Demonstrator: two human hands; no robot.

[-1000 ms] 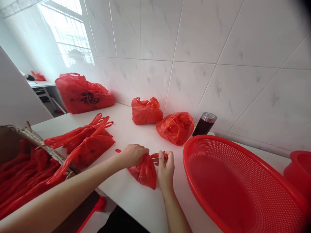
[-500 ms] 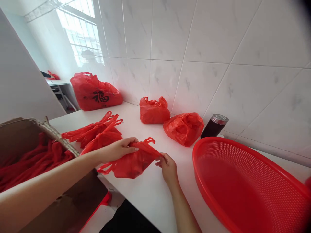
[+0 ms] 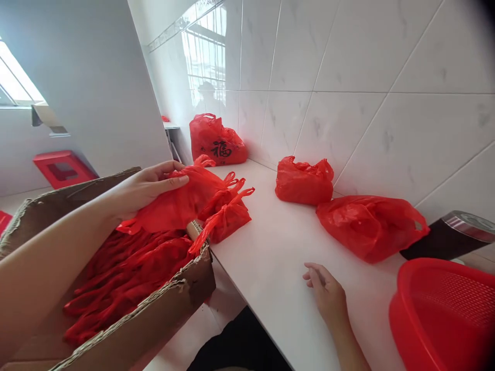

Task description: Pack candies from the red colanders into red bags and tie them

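My left hand (image 3: 154,186) is closed on the upper edge of a red plastic bag (image 3: 174,208), held over the inner edge of an open cardboard box. More red bags (image 3: 135,273) lie heaped inside that box (image 3: 193,288). Beside the held bag, several tied red bags (image 3: 231,219) rest at the table's left edge, partly hidden behind it. My right hand (image 3: 328,293) is over the white table (image 3: 270,257), thumb and fingers loosely curled and near each other, with nothing between them.
Near the tiled wall stand a red bag with black characters (image 3: 221,144), a smaller red bag (image 3: 304,180) and a crumpled red bag (image 3: 369,226). A dark flask (image 3: 444,237) is behind a red basket (image 3: 410,309) on the right. A red frame-like object (image 3: 64,169) lies far left.
The view has turned left. My left hand has carried the red bag from the table to over the box. My right hand has let go of that bag.
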